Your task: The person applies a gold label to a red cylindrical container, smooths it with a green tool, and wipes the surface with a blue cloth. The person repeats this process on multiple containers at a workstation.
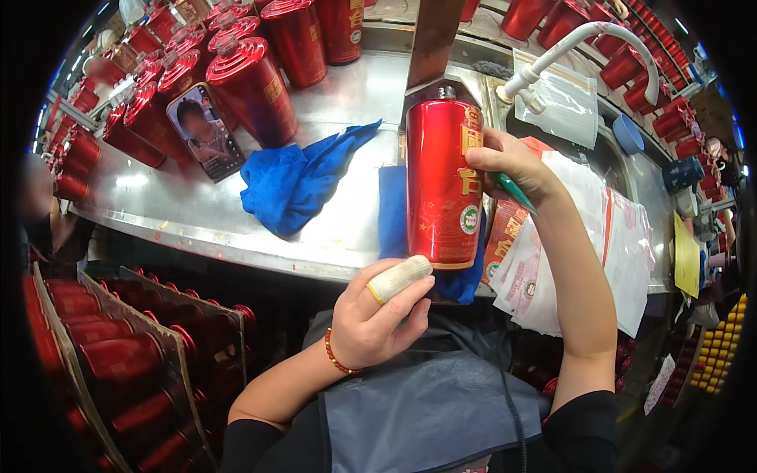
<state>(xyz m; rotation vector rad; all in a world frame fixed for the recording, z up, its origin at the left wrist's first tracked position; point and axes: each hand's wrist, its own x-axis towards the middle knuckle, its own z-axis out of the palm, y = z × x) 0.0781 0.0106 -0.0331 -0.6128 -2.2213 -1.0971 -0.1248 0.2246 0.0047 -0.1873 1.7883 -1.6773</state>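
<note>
A glossy red bottle (434, 185) with gold lettering and a small round label stands over the metal counter's front edge, its narrow dark neck uppermost. My right hand (516, 167) is closed round its right side, thumb across the gold print. A green pointed tool (516, 193) sticks out from under the same hand. My left hand (385, 309) is at the bottle's lower left corner, fingers curled together, with a pale finger cot (400, 280) on one finger whose tip meets the base. Whether those fingers pinch anything is hidden. Blue cloth (392, 209) shows behind the bottle.
A crumpled blue cloth (296, 185) and a phone (203, 134) lie left, before several red bottles (252, 91). Printed decal sheets (564, 252) overlap at right. Beyond are a white curved faucet (607, 27), a sink and a blue cup (628, 134). Racked red bottles (118, 359) fill the lower left.
</note>
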